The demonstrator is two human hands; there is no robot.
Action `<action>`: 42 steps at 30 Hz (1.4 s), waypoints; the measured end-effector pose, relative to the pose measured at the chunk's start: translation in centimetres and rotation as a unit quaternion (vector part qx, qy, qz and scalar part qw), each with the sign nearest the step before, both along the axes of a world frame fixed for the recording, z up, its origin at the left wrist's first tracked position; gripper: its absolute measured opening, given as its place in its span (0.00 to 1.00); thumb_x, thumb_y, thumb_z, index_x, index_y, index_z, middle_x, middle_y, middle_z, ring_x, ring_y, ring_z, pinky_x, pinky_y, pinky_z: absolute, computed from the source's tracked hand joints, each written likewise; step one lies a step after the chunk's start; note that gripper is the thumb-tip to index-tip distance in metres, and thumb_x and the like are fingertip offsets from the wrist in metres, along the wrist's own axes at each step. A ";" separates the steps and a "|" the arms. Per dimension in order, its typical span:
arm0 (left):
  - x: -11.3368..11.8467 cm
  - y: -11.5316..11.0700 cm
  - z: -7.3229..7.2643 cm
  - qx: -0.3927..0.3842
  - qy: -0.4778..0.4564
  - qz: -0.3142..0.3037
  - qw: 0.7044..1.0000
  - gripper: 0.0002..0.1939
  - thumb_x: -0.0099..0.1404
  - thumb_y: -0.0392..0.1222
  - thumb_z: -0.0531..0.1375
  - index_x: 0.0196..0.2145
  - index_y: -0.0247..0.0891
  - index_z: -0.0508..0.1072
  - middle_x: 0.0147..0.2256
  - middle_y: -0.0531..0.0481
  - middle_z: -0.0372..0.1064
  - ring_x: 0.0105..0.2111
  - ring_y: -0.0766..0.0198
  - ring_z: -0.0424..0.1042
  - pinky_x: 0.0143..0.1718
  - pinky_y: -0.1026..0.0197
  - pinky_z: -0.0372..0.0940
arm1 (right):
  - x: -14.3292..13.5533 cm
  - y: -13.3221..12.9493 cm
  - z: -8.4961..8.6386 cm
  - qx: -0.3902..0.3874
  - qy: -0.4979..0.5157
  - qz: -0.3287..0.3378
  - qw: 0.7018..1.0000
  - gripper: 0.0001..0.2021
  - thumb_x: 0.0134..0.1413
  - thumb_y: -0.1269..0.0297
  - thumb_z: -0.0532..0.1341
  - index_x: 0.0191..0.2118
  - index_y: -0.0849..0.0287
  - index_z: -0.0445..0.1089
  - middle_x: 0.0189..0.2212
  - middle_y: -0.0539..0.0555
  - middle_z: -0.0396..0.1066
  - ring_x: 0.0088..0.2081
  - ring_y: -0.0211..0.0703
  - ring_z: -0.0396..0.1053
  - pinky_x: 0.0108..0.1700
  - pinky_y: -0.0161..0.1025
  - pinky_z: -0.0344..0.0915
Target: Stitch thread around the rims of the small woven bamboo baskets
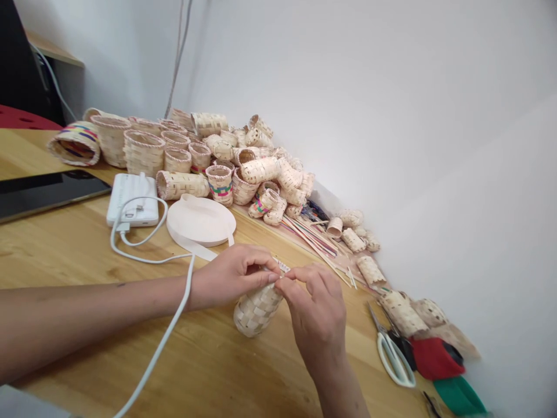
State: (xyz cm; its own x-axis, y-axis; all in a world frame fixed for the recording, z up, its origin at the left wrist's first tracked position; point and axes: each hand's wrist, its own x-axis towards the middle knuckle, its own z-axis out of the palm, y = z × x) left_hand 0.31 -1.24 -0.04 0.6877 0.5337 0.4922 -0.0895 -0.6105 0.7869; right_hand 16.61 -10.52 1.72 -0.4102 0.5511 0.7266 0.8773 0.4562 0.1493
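A small woven basket (257, 312) of pale strips is held tilted over the wooden table, its rim up between my two hands. My left hand (239, 271) pinches the rim from the left, thumb and fingers pressed together. From the right, my right hand (315, 302) has its thumb and index finger closed at the same rim, close to the left fingertips. A bit of whitish edging shows at the rim between the hands. Whether a thin strip or thread is between the fingertips is too small to tell.
Many woven baskets (144, 152) are piled along the wall. A white ribbon roll (202, 220), a power bank (133, 200) with a cable (167, 334) crossing my left forearm, and a phone (50, 191) lie left. Colored strips (311, 237) and scissors (395, 360) lie right.
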 end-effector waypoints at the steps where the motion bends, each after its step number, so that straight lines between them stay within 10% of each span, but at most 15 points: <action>1: 0.0 0.0 0.0 -0.001 -0.001 -0.005 1.000 0.09 0.64 0.39 0.56 0.31 0.34 0.75 0.28 0.52 0.70 0.29 0.68 0.66 0.31 0.68 0.58 | 0.0 0.0 0.1 0.004 -0.005 0.000 1.000 0.09 0.59 0.74 0.56 0.36 0.53 0.70 0.33 0.52 0.72 0.38 0.43 0.66 0.48 0.47 0.62; 10: 0.1 -0.5 -0.3 0.047 -0.009 0.047 0.998 0.09 0.65 0.38 0.56 0.32 0.35 0.75 0.28 0.52 0.70 0.30 0.67 0.67 0.32 0.67 0.59 | -1.5 -0.7 -0.8 -0.045 0.051 0.087 0.994 0.12 0.65 0.72 0.49 0.34 0.54 0.67 0.35 0.50 0.74 0.44 0.40 0.69 0.57 0.49 0.57; 15: -0.2 0.1 -0.5 0.120 -0.055 0.141 0.981 0.07 0.66 0.35 0.56 0.31 0.35 0.73 0.31 0.50 0.71 0.33 0.65 0.68 0.35 0.65 0.61 | -3.3 -1.8 -1.0 -0.096 0.206 0.189 0.955 0.20 0.69 0.66 0.42 0.26 0.53 0.61 0.19 0.41 0.66 0.23 0.31 0.68 0.53 0.42 0.62; 21: -0.3 0.1 -1.0 0.264 -0.070 0.160 0.949 0.08 0.69 0.36 0.54 0.34 0.35 0.73 0.33 0.48 0.71 0.34 0.65 0.68 0.35 0.65 0.62 | -1.6 -0.3 -2.0 -0.129 0.605 0.067 0.783 0.06 0.62 0.58 0.55 0.38 0.54 0.62 0.23 0.44 0.60 0.30 0.37 0.67 0.46 0.46 0.67; 28: -0.4 0.0 -1.1 0.330 -0.057 0.166 0.928 0.11 0.71 0.37 0.51 0.35 0.35 0.72 0.34 0.47 0.70 0.34 0.65 0.68 0.35 0.65 0.62 | -0.9 1.5 -3.1 -0.316 0.728 0.080 0.603 0.14 0.50 0.55 0.65 0.38 0.57 0.67 0.19 0.41 0.57 0.23 0.33 0.61 0.42 0.43 0.69; 31: -0.3 0.1 -1.1 0.343 -0.043 0.164 0.924 0.12 0.71 0.37 0.51 0.34 0.34 0.72 0.33 0.47 0.70 0.33 0.64 0.67 0.35 0.64 0.62 | -1.2 1.4 -3.4 -0.327 0.694 0.053 0.639 0.13 0.50 0.54 0.65 0.34 0.59 0.68 0.20 0.43 0.60 0.23 0.33 0.60 0.38 0.40 0.68; 38: -0.1 0.1 -1.5 0.289 -0.015 0.157 0.944 0.11 0.71 0.38 0.52 0.36 0.34 0.73 0.33 0.47 0.69 0.34 0.64 0.67 0.36 0.64 0.62 | -1.6 0.1 -2.9 -0.137 0.343 -0.044 0.928 0.06 0.58 0.64 0.58 0.33 0.58 0.70 0.22 0.47 0.64 0.24 0.35 0.60 0.28 0.33 0.59; 42: -0.1 0.2 -1.5 0.278 -0.028 0.145 0.949 0.12 0.71 0.39 0.51 0.42 0.36 0.74 0.33 0.47 0.69 0.33 0.65 0.67 0.33 0.65 0.61 | -1.7 0.0 -3.1 -0.084 0.241 -0.032 0.966 0.06 0.60 0.69 0.56 0.33 0.58 0.70 0.23 0.48 0.64 0.24 0.36 0.61 0.29 0.34 0.58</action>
